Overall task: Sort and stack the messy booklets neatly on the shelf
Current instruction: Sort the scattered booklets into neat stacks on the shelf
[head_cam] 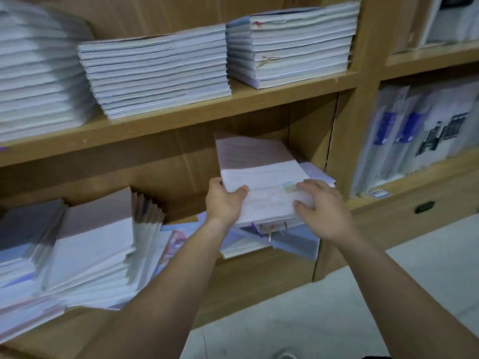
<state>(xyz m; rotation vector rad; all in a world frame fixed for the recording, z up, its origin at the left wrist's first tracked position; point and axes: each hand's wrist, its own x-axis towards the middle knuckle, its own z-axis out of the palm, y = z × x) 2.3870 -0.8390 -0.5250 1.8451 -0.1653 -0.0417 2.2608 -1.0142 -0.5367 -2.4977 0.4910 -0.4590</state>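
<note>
A pile of white booklets [256,167] lies at the right end of the lower wooden shelf [259,265], on top of skewed bluish booklets [298,243]. My left hand [224,202] grips the pile's near left corner, thumb on top. On its near right corner rests my right hand [322,208], fingers spread over the cover. Both hands hold the pile. A messy leaning heap of booklets [85,247] fills the left of the same shelf, with loose coloured booklets [178,237] lying flat between the two.
The upper shelf [181,120] carries three neat stacks of white booklets [155,73]. A wooden upright [360,120] divides off a right bay with upright plastic-wrapped items [414,136]. A pale tiled floor [337,307] lies below.
</note>
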